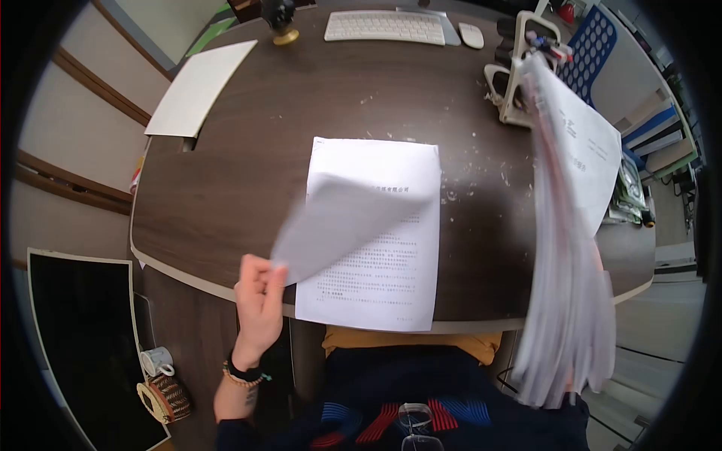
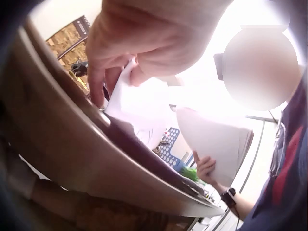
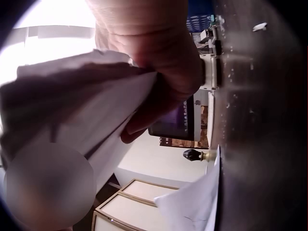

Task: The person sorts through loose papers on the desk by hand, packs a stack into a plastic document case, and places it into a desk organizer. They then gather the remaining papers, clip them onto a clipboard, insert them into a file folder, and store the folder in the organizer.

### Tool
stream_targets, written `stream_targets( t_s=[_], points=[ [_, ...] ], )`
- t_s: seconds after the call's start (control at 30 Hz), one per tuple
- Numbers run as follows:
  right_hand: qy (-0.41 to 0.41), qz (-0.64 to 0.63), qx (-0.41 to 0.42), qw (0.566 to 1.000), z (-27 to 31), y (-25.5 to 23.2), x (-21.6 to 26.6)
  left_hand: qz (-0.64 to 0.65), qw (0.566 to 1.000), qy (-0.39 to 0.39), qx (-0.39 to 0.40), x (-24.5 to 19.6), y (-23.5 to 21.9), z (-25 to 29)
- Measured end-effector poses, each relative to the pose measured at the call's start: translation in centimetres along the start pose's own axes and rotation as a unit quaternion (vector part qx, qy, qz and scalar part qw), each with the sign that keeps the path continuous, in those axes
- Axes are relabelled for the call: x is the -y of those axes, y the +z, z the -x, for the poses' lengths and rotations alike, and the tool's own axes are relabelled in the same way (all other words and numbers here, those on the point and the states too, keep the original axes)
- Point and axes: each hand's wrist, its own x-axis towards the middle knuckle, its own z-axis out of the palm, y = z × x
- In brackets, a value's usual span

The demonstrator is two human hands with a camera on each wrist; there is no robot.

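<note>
In the head view the left hand [image 1: 259, 304] pinches the corner of a blurred, lifted sheet [image 1: 331, 225] between thumb and fingers, over printed pages [image 1: 368, 297] lying at the desk's front edge. The left wrist view shows that hand [image 2: 149, 43] gripping the white sheet [image 2: 139, 103]. On the right, a thick bundle of papers [image 1: 568, 293] hangs upright, fanned at its lower end, and mostly hides the right hand in the head view. In the right wrist view the right hand [image 3: 159, 62] grips the bundle [image 3: 91, 110], thumb and fingers around its edge.
A keyboard [image 1: 383, 28], a mouse [image 1: 471, 35] and a black-and-gold object [image 1: 282, 26] stand at the back of the desk. A white sheet [image 1: 199, 90] lies at the left. A white holder [image 1: 519, 98] stands back right. Small white scraps dot the desk [image 1: 481, 248].
</note>
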Motion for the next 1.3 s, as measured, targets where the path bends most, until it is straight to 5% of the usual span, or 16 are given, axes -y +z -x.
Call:
stream_targets(
  t_s=[0.1,0.17,0.23,0.5,0.83,1.2,1.3],
  points=[
    [0.049,0.019,-0.061,0.997,1.1,-0.9,-1.5,0.149,0.976,0.009,-0.157,1.4,1.1,1.3],
    [0.056,0.044,-0.085,0.994,1.5,-0.7,-2.2,0.189,0.968,0.014,-0.163,1.1,1.6,1.8],
    [0.07,0.13,-0.077,0.986,1.6,-1.0,-2.6,0.226,0.919,0.015,-0.324,0.3,3.2,1.8],
    [0.118,0.201,-0.058,0.971,0.5,2.3,-3.1,0.208,0.907,0.031,-0.366,1.8,3.4,2.8],
    [0.113,0.14,-0.072,0.981,-1.5,5.9,-5.2,0.181,0.911,0.166,-0.332,2.1,3.2,2.8],
    [0.138,0.22,-0.101,0.96,-1.0,8.5,-6.2,0.26,0.943,-0.091,-0.188,3.0,3.0,7.3],
    [0.139,0.231,-0.082,0.96,-1.2,8.7,-6.0,0.203,0.967,-0.056,-0.145,1.9,2.5,6.4]
  ],
)
